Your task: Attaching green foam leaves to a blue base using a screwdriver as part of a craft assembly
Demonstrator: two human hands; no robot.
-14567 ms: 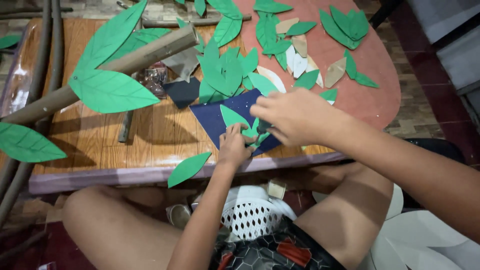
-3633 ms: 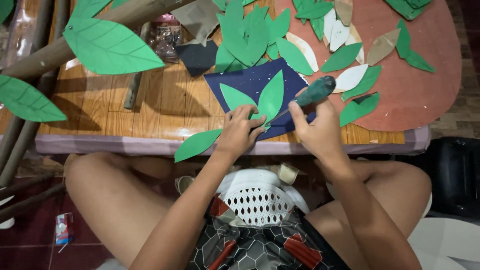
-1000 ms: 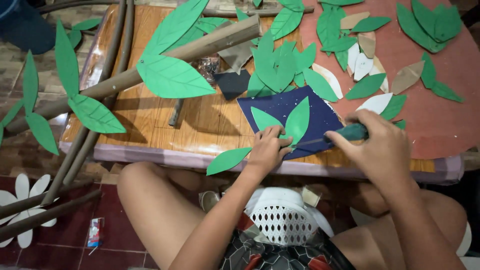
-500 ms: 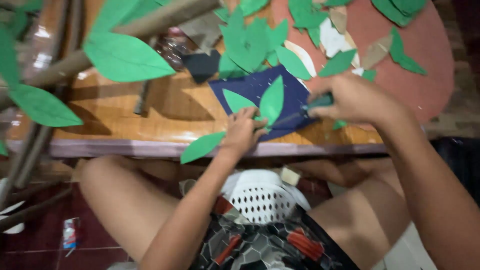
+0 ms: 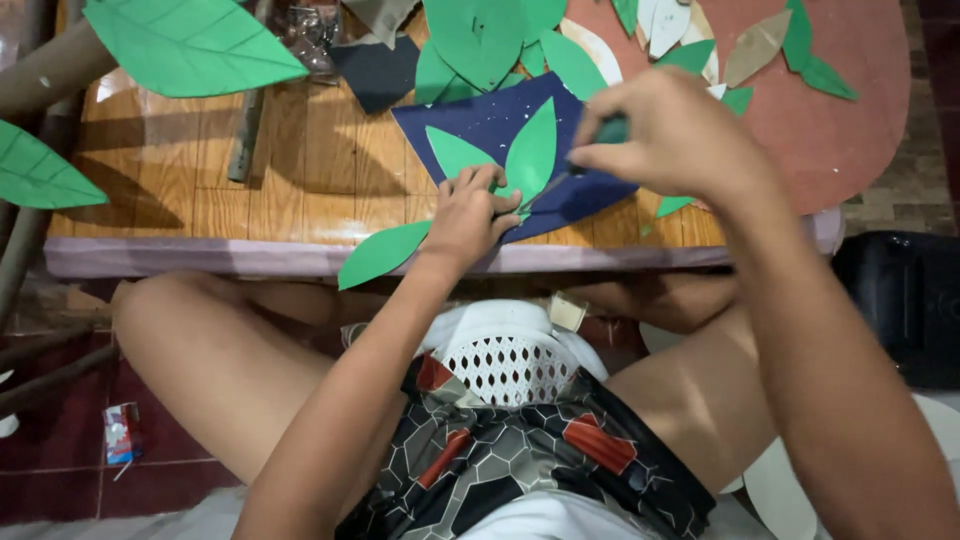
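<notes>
Your left hand (image 5: 468,213) lies flat, fingers pressed down on the base of two green paper leaves (image 5: 530,150) that rest on a dark blue sheet (image 5: 500,115) on the wooden bench (image 5: 300,170). Your right hand (image 5: 675,135), just to the right of it, is closed around a green-handled tool (image 5: 610,130) whose thin tip points down toward the leaves. Another green leaf (image 5: 383,253) hangs over the bench edge just left of your left wrist.
</notes>
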